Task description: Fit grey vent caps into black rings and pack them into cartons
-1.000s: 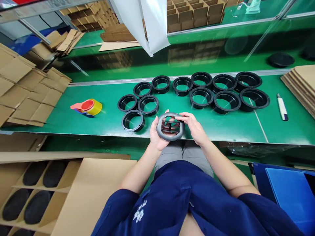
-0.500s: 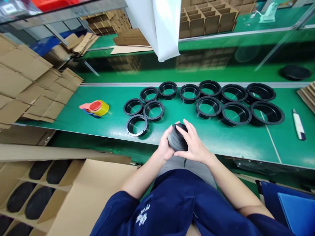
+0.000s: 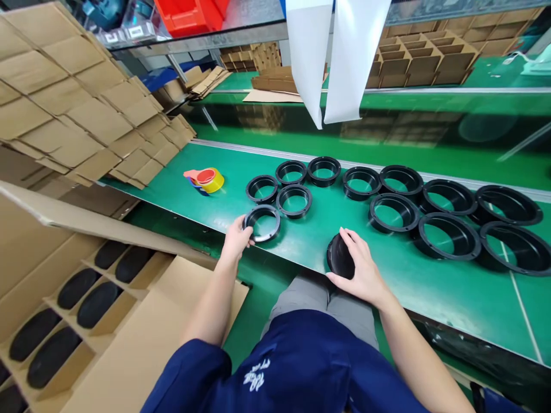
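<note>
Both hands engaged: left hand on a ring, right hand on a round black part.
Taking the yellow tape roll as reference, the left hand is nearer the person and slightly right; its forearm reaches forward, and the thumb and fingers pinch the left rim of the nearest black ring, the other fingers curled and partly hidden. The right hand is farther right of the roll and nearer the person, back of hand up, forearm angled inward; its fingers extend close together over the far side of the round black part, thumb apart at the near side. This part is tilted at the edge of the green table; contact beneath cannot be determined. Other black rings lie right of the roll.
</note>
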A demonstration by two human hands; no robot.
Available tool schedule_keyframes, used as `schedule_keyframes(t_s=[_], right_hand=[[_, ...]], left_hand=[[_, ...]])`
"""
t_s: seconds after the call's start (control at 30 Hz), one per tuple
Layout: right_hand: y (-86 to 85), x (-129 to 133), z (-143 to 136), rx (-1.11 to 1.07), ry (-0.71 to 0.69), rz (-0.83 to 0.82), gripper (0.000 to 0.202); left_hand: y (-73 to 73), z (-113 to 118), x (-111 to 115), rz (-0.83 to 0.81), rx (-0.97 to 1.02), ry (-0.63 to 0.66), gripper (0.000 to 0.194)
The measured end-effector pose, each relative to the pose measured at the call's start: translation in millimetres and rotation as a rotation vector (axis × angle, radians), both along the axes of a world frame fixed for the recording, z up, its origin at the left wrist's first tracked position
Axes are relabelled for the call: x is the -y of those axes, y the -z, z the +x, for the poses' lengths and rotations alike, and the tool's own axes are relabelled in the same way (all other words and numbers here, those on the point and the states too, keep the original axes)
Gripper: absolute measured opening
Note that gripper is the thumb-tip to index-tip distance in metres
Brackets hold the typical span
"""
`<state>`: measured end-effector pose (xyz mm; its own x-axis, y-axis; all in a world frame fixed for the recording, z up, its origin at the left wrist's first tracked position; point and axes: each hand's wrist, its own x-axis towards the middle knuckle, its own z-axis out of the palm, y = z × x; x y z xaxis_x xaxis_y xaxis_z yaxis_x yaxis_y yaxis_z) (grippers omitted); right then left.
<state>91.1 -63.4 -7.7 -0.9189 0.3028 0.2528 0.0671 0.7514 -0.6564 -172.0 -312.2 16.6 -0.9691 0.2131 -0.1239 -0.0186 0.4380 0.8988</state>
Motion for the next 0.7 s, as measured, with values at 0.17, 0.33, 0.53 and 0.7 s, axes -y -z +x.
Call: schedule_keyframes(t_s=[0.17, 0.33, 0.53, 0.7], right_hand=[[-14.0, -3, 3, -0.005, 0.037, 0.045, 0.097], [-35.7, -3, -8, 0.026, 0.065, 0.291, 0.104], [-49.1, -11, -23, 0.284, 0.153, 0.521, 0.1], [-38.1, -11, -37, 0.342, 0.143, 0.626, 0.101]], left_hand=[[6.2, 56, -17, 0.271, 0.193, 0.198, 0.057], [15.0, 106, -86, 0.471, 0.338, 0.418, 0.057], [23.1, 126, -136, 0.597, 0.517, 0.449, 0.045], [20.5, 127, -135, 0.643, 0.671, 0.42, 0.045]])
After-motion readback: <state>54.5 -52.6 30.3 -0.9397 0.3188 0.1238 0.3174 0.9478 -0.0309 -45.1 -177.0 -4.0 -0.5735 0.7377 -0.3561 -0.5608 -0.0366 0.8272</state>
